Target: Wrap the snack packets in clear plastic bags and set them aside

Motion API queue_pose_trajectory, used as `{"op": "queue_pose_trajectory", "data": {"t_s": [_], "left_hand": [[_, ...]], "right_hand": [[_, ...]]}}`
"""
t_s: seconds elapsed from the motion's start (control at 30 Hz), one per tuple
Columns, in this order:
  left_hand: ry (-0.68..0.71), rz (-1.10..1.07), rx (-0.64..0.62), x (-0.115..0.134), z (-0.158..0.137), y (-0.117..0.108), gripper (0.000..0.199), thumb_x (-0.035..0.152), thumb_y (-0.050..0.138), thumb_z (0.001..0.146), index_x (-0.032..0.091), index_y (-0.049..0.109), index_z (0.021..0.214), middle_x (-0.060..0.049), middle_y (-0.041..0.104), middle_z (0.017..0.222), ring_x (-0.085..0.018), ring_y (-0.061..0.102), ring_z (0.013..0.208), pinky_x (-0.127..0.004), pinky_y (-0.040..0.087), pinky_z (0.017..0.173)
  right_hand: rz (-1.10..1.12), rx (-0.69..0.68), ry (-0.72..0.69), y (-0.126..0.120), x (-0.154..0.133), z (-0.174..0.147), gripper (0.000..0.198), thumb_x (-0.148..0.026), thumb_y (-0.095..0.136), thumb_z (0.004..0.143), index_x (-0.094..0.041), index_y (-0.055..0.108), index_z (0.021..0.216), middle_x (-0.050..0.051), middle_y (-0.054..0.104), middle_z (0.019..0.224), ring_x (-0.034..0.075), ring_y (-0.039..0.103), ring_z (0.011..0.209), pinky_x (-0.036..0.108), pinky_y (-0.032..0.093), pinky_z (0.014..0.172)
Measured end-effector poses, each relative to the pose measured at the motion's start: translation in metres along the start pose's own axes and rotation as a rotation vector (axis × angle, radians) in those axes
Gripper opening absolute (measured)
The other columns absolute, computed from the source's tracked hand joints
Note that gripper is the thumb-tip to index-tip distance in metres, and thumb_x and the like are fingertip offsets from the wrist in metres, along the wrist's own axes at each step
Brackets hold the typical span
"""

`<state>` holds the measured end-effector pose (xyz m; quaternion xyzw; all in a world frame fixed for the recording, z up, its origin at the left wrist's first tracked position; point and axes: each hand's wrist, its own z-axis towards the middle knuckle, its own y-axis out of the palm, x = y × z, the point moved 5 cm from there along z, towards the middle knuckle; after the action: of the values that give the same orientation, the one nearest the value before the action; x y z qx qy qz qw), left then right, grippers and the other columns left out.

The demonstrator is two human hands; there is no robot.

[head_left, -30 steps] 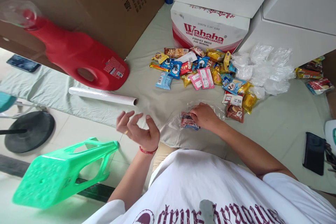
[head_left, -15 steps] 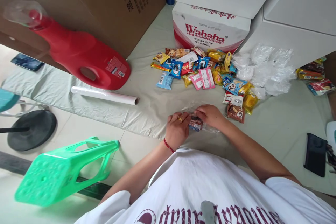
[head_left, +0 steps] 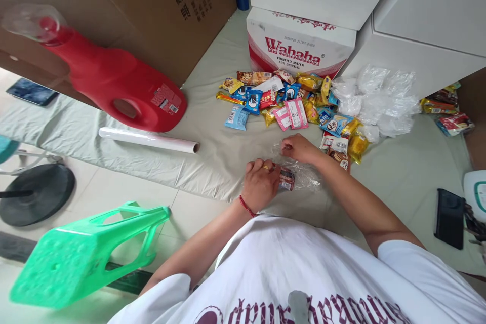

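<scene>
My left hand, with a ring and a red cord bracelet, is closed over a small bundle of dark snack packets near the table's front edge, pressing it down. Part of the bundle is hidden under the fingers. Thin clear plastic film lies crumpled under and around the packets. My right hand is a little farther back, its fingers pinched on an edge of that film. Behind my hands is a loose pile of small wrapped snacks in blue, pink, yellow and red.
Clear crumpled plastic bundles lie right of the pile, before white boxes. A Wahaha carton stands behind. A white film roll and a big red bottle lie left. A phone is at right; a green stool stands below.
My right hand has left the packets and moved back, drawing the film's edge with it. My left hand has shifted slightly right over the bundle. The whole view has shifted a little.
</scene>
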<state>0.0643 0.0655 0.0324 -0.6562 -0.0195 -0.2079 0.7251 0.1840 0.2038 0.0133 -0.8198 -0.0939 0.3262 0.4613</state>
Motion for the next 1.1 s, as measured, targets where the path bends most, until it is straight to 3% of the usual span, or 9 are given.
{"op": "queue_pose_trajectory", "data": {"t_s": [0.2, 0.37, 0.47, 0.57, 0.63, 0.73, 0.9, 1.0, 1.1], "left_hand": [[-0.024, -0.022, 0.026, 0.004, -0.001, 0.001, 0.021, 0.028, 0.056, 0.097, 0.024, 0.077, 0.094, -0.012, 0.067, 0.092, -0.028, 0.052, 0.093, -0.044, 0.034, 0.078], [-0.149, -0.191, 0.072, -0.018, -0.007, 0.008, 0.02, 0.026, 0.066, 0.089, 0.022, 0.071, 0.07, -0.01, 0.066, 0.091, -0.029, 0.054, 0.097, -0.046, 0.039, 0.083], [-0.25, -0.382, 0.197, -0.047, -0.012, 0.008, 0.011, 0.022, 0.066, 0.084, 0.023, 0.075, 0.091, -0.008, 0.068, 0.101, -0.029, 0.057, 0.108, -0.048, 0.043, 0.096], [-0.321, -0.495, 0.295, -0.07, -0.012, 0.008, 0.05, 0.029, 0.072, 0.079, 0.018, 0.065, 0.127, -0.014, 0.063, 0.126, -0.031, 0.056, 0.12, -0.051, 0.045, 0.106], [-0.289, -0.627, 0.199, -0.076, -0.008, 0.014, 0.056, 0.034, 0.072, 0.078, 0.018, 0.063, 0.131, -0.015, 0.063, 0.13, -0.029, 0.062, 0.114, -0.046, 0.049, 0.102], [-0.345, -0.893, 0.04, -0.086, -0.006, 0.024, 0.028, 0.038, 0.064, 0.083, 0.021, 0.074, 0.103, -0.008, 0.074, 0.101, -0.021, 0.069, 0.089, -0.036, 0.054, 0.085], [-0.705, -1.174, 0.218, -0.125, -0.022, 0.021, 0.026, 0.042, 0.07, 0.073, 0.019, 0.068, 0.085, -0.005, 0.07, 0.084, -0.017, 0.064, 0.074, -0.029, 0.05, 0.065], [-0.824, -1.075, 0.286, -0.131, -0.031, 0.013, 0.036, 0.05, 0.059, 0.082, 0.02, 0.066, 0.101, -0.007, 0.071, 0.095, -0.018, 0.064, 0.078, -0.029, 0.048, 0.061], [-0.661, -0.776, 0.128, -0.107, -0.026, 0.004, 0.031, 0.052, 0.067, 0.078, 0.022, 0.066, 0.084, -0.004, 0.066, 0.081, -0.02, 0.061, 0.077, -0.032, 0.048, 0.068]], "right_hand": [[0.07, 0.173, -0.144, -0.021, -0.025, -0.046, 0.017, -0.021, 0.056, 0.095, -0.016, 0.072, 0.1, 0.007, 0.071, 0.096, 0.017, 0.061, 0.081, 0.026, 0.04, 0.074], [0.12, 0.055, -0.308, 0.026, -0.049, -0.089, 0.036, -0.022, 0.048, 0.102, -0.021, 0.064, 0.134, 0.01, 0.074, 0.118, 0.021, 0.068, 0.103, 0.032, 0.05, 0.088], [0.2, 0.064, -0.309, 0.055, -0.044, -0.098, 0.046, -0.021, 0.045, 0.103, -0.023, 0.053, 0.148, 0.011, 0.066, 0.139, 0.023, 0.067, 0.118, 0.038, 0.051, 0.1], [0.275, 0.091, -0.325, 0.066, -0.037, -0.099, 0.051, -0.019, 0.044, 0.104, -0.025, 0.048, 0.154, 0.009, 0.059, 0.149, 0.021, 0.061, 0.13, 0.039, 0.049, 0.108], [0.254, 0.082, -0.325, 0.067, -0.037, -0.098, 0.052, -0.019, 0.043, 0.104, -0.027, 0.047, 0.155, 0.008, 0.061, 0.147, 0.021, 0.063, 0.127, 0.037, 0.049, 0.106], [0.123, 0.03, -0.297, 0.065, -0.04, -0.097, 0.051, -0.019, 0.043, 0.104, -0.028, 0.05, 0.154, 0.008, 0.069, 0.132, 0.02, 0.067, 0.11, 0.032, 0.052, 0.093], [-0.011, -0.04, -0.257, 0.063, -0.046, -0.098, 0.054, -0.014, 0.046, 0.101, -0.033, 0.056, 0.15, 0.006, 0.069, 0.112, 0.019, 0.066, 0.094, 0.026, 0.047, 0.077], [-0.027, -0.036, -0.237, 0.062, -0.049, -0.099, 0.052, -0.014, 0.046, 0.1, -0.035, 0.058, 0.147, 0.006, 0.068, 0.113, 0.019, 0.065, 0.095, 0.026, 0.045, 0.076], [-0.06, -0.028, -0.226, 0.062, -0.052, -0.098, 0.052, -0.014, 0.047, 0.1, -0.035, 0.059, 0.146, 0.007, 0.069, 0.113, 0.02, 0.065, 0.096, 0.027, 0.044, 0.075]]}}
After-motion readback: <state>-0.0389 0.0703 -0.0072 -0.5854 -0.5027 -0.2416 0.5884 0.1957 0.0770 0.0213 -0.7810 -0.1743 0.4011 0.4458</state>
